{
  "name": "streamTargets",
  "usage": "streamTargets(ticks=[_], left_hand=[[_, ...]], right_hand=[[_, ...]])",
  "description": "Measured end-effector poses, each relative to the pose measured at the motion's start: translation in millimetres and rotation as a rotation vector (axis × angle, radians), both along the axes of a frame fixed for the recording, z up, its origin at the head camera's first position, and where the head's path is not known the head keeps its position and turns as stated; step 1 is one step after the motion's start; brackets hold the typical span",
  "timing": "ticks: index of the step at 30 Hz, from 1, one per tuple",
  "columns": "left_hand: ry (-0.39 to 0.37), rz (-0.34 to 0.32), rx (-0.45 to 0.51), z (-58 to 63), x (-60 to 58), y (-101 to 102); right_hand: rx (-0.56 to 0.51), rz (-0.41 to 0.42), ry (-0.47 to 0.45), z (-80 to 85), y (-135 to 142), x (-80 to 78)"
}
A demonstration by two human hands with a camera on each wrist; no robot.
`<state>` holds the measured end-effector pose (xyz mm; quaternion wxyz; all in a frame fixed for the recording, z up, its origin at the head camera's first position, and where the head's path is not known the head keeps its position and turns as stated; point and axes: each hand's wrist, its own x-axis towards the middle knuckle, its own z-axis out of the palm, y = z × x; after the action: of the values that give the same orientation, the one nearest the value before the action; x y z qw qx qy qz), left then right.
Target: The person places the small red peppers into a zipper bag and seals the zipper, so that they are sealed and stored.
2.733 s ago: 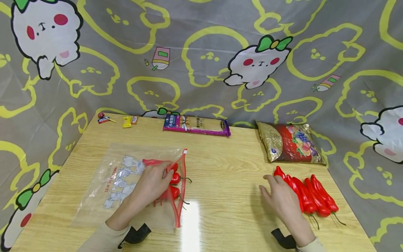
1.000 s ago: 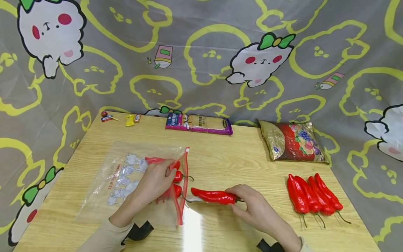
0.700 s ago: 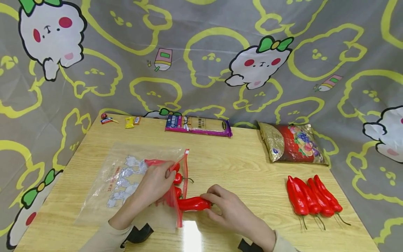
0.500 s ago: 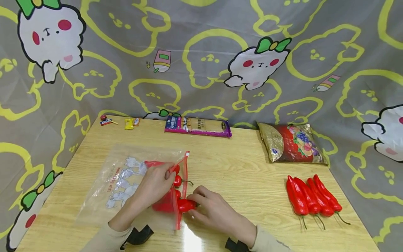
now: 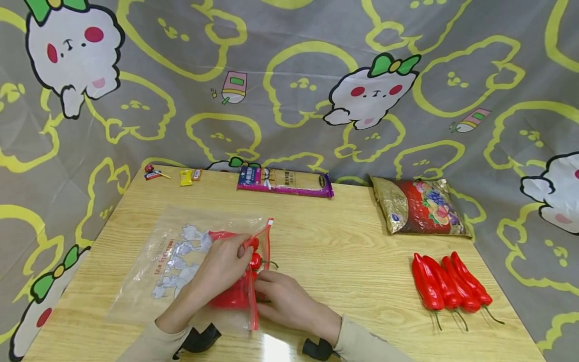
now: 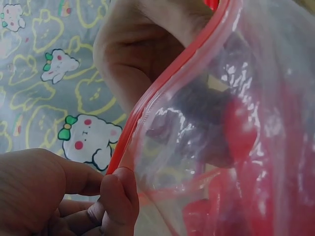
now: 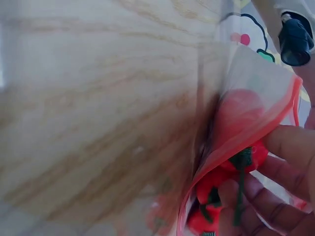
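A clear zip-lock bag [image 5: 174, 216] with a red zip edge lies on the table, several red peppers [image 5: 256, 261] inside it. My left hand [image 5: 221, 266] pinches the upper side of its mouth; the left wrist view shows thumb and finger on the red zip strip [image 6: 147, 105]. At the mouth, my right hand [image 5: 289, 304] holds a red pepper [image 7: 258, 155] near its green stem, the rest of it inside the bag. Fingers of the right hand [image 7: 285, 167] curl about the stem end. To the right, several more red peppers [image 5: 427, 289] lie side by side.
Behind lie a noodle pack [image 5: 285, 182], a gold and red bag [image 5: 422, 207], and small sweets [image 5: 186, 177] with a lollipop [image 5: 150, 169]. Patterned cloth [image 5: 289, 100] hangs around the wooden table [image 5: 344, 241].
My right hand has taken a pepper from the row at the right, carried it left and slid it into the bag's mouth. The left hand stays at the bag's edge.
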<state>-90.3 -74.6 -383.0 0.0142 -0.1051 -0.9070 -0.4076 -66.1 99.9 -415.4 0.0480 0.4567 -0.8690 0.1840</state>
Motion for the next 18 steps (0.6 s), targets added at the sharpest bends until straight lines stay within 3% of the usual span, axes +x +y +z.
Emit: streamTargets(ticks=[7, 11, 14, 18], left_hand=[[0.011, -0.003, -0.001, -0.7, -0.4, -0.3], [0.027, -0.005, -0.009, -2.0, -0.5, -0.8], [0.033, -0.005, -0.01, -2.3, -0.4, -0.6], [0.019, -0.004, 0.003, -2.7, -0.1, 0.3]], right_hand=[[0.046, -0.03, -0.001, -3.9, -4.0, -0.7], [0.008, -0.052, -0.017, 0.7, 2.9, 0.4], [-0.053, -0.089, -0.016, 7.8, 16.5, 0.5], [-0.097, -0.213, 0.038, 17.1, 51.6, -1.6]])
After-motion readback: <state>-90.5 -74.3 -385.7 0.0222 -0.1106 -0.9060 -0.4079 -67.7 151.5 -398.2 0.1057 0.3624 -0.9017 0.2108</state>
